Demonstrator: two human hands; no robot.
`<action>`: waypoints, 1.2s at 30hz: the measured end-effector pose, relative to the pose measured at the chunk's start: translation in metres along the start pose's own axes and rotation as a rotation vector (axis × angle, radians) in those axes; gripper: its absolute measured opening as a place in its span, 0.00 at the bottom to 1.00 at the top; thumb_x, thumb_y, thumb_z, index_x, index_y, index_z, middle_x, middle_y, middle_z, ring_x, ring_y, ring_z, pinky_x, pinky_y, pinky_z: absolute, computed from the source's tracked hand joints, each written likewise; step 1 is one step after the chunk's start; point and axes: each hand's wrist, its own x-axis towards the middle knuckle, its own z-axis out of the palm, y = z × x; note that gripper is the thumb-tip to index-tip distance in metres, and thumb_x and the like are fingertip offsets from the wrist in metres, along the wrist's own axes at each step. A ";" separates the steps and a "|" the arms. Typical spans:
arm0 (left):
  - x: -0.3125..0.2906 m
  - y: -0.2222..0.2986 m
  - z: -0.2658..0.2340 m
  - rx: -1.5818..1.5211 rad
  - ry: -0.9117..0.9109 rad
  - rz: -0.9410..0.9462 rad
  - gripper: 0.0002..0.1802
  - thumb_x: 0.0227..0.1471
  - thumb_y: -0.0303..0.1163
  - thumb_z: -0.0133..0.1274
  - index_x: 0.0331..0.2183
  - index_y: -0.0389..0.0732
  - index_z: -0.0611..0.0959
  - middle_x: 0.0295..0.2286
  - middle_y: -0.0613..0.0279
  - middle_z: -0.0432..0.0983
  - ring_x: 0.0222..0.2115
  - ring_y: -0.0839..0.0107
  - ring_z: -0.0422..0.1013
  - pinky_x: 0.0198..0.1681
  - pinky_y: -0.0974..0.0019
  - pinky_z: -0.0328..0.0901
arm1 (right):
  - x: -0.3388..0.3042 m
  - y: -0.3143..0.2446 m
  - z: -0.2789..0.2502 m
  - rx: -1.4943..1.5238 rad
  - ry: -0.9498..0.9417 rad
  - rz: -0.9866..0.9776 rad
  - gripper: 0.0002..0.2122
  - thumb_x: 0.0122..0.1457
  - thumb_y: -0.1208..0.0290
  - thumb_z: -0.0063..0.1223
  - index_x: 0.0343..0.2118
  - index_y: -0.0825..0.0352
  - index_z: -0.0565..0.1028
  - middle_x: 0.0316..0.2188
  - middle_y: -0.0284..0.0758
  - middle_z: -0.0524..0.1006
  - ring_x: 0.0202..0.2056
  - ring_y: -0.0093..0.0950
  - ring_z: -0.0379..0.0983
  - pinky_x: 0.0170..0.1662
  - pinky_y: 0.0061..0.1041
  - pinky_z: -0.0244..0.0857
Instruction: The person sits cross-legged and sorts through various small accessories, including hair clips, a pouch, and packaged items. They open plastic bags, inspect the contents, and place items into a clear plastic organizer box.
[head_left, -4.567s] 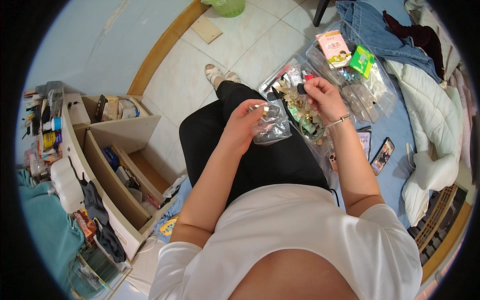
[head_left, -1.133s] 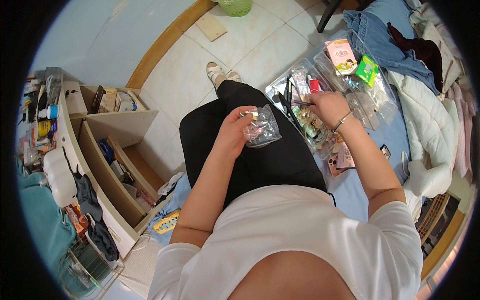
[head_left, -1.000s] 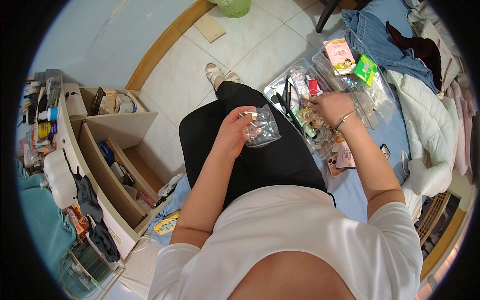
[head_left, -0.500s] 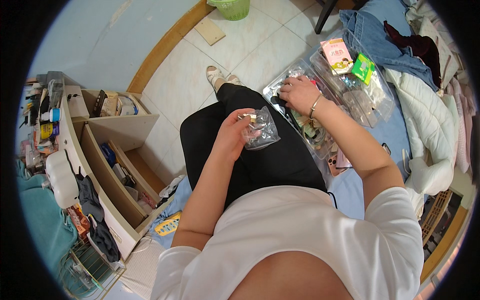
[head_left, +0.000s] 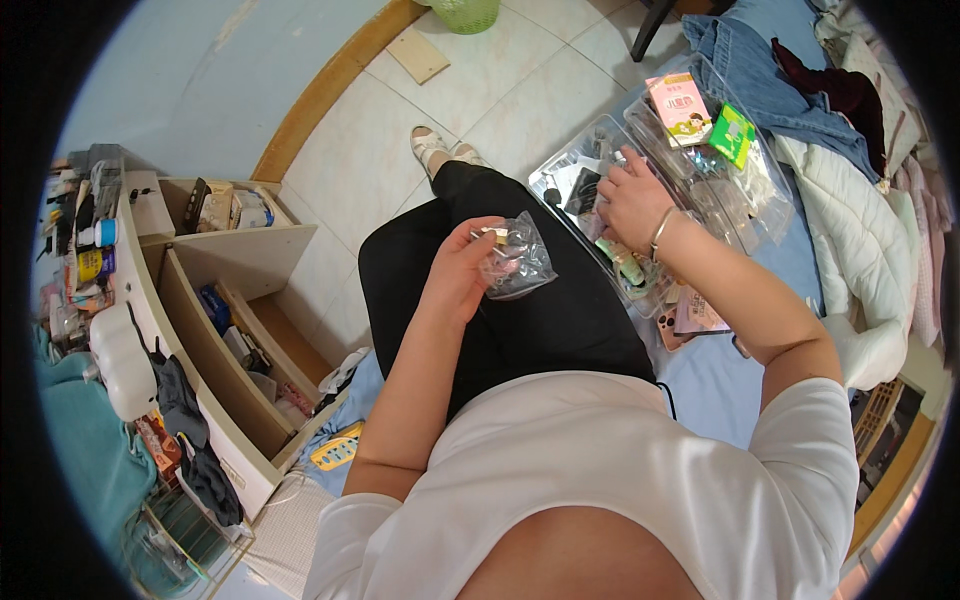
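Note:
My left hand [head_left: 457, 272] is closed on the edge of a clear plastic bag [head_left: 530, 272] above my lap; small items show inside, too blurred to name. Over a clear plastic storage box [head_left: 552, 172] to the right, my right hand [head_left: 637, 208] reaches down with its fingers bent among the contents. What its fingertips grip, if anything, I cannot make out. Beside those fingers lies a dark flat item [head_left: 583, 192]. A pale green item [head_left: 628, 265] sits below the wrist, near the box's close end.
A second clear tray [head_left: 762, 215] adjoins the box, bearing a pink carton [head_left: 680, 108] and a green packet [head_left: 733, 137]. A pink phone [head_left: 672, 330] lies on the blue bedding. An open drawer [head_left: 215, 370] stands left; a white quilt [head_left: 850, 250] is at right.
My right hand has moved a little right and toward me inside the box, uncovering the dark flat item. My left hand and the bag stay nearly in place.

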 end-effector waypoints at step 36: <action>-0.001 0.002 0.001 -0.007 -0.002 0.000 0.11 0.58 0.26 0.44 0.43 0.34 0.74 0.36 0.54 0.75 0.37 0.60 0.75 0.34 0.65 0.73 | 0.025 0.018 0.020 0.348 0.178 0.256 0.06 0.42 0.68 0.61 0.24 0.59 0.75 0.29 0.31 0.74 0.36 0.31 0.73 0.47 0.36 0.58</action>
